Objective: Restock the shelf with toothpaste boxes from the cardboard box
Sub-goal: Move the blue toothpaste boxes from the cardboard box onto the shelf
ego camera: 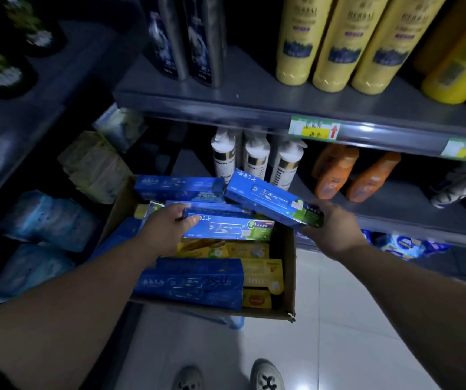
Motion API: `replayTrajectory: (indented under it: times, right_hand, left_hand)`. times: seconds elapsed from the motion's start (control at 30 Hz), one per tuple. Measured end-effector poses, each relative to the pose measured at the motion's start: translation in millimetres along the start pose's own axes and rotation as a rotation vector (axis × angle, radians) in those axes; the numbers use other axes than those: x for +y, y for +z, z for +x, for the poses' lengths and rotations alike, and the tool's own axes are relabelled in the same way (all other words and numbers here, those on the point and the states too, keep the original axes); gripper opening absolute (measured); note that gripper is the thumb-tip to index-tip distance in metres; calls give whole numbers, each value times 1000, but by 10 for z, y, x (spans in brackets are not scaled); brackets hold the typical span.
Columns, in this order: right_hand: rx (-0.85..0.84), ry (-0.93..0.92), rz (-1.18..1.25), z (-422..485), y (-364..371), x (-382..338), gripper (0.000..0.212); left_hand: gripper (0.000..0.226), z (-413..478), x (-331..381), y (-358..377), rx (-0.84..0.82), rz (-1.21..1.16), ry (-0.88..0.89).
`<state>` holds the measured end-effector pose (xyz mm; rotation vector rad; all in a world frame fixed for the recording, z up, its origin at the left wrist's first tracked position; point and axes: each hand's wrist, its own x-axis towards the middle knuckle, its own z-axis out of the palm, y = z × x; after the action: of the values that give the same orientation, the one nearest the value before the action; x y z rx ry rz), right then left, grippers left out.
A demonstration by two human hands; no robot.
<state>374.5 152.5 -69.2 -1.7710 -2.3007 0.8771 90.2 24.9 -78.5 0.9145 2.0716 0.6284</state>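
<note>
An open cardboard box (289, 280) stands on the floor by the shelves, holding several blue toothpaste boxes and some yellow ones (262, 274). My left hand (167, 229) grips the left end of one blue toothpaste box (232, 228) lying on top of the pile. My right hand (330, 229) holds a second blue toothpaste box (271, 198) by its green right end, lifted above the carton and tilted up to the left. More blue boxes (192, 285) lie at the carton's near side.
A grey shelf (226, 108) above carries yellow bottles (336, 43) and dark bottles (187, 40). The shelf below (395, 206) holds white pump bottles (257, 156) and orange bottles (336, 170). Wrapped packs (46, 218) fill the left shelving. White floor tiles and my shoes (267, 375) are below.
</note>
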Motion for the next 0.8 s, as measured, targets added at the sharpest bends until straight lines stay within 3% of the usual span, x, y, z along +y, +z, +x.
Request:
replayTrajectory:
  times: [0.07, 0.2, 0.37, 0.63, 0.8]
  right_hand:
    - [24, -15, 4, -29, -119, -120, 55]
    - [32, -67, 43, -90, -410, -480, 60]
    - [2, -218, 90, -159, -770, -1116, 61]
    - [72, -517, 218, -463, -1282, -2425, 61]
    - [112, -723, 292, -843, -1496, -3209, 53]
  left_hand:
    - [20, -100, 9, -182, 81, -47, 16]
    - [27, -423, 146, -589, 168, -129, -23]
    - [57, -905, 193, -1219, 305, -179, -7]
    - [18, -2128, 575, -2314, 609, -142, 72]
    - [35, -2924, 573, -2994, 743, -161, 101]
